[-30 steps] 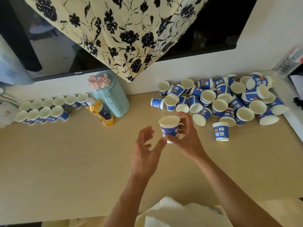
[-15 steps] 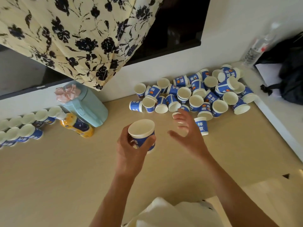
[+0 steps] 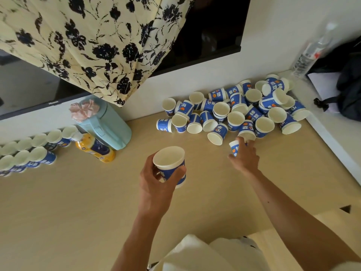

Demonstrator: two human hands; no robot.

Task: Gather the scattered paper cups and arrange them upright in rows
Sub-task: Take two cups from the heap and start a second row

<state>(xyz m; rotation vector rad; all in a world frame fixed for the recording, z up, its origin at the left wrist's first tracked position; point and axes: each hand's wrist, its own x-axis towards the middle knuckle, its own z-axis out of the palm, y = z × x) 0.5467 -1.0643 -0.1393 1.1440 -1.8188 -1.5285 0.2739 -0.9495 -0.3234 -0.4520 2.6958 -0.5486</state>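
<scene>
Upright cup rows (image 3: 39,153) line the table's (image 3: 78,212) left edge. Left hand (image 3: 156,184), raised above mid-table: fingers (image 3: 175,174) wrapped round an upright cup (image 3: 170,163). Right hand (image 3: 245,159), arm extended to the pile (image 3: 234,114): fingers curled over an inverted cup (image 3: 233,149) at its near edge.

The widest free room is the bare desk (image 3: 78,212) across the lower left and centre of the frame. At the left edge two rows of upright cups (image 3: 29,151) bar the way, with a yellow bottle (image 3: 95,149) lying just beside them and a teal jug (image 3: 109,128) behind it at the wall. A floral cloth (image 3: 88,45) hangs low over the jug. In the upper right a pile of cups (image 3: 234,114) fills the corner up to the white ledge (image 3: 332,137); the right hand (image 3: 244,157) grips an upturned cup (image 3: 233,148) at its near edge. Between jug and pile a bare strip reaches the wall. The left hand (image 3: 156,184), holding a paper cup (image 3: 172,167), stands over the desk's middle.
</scene>
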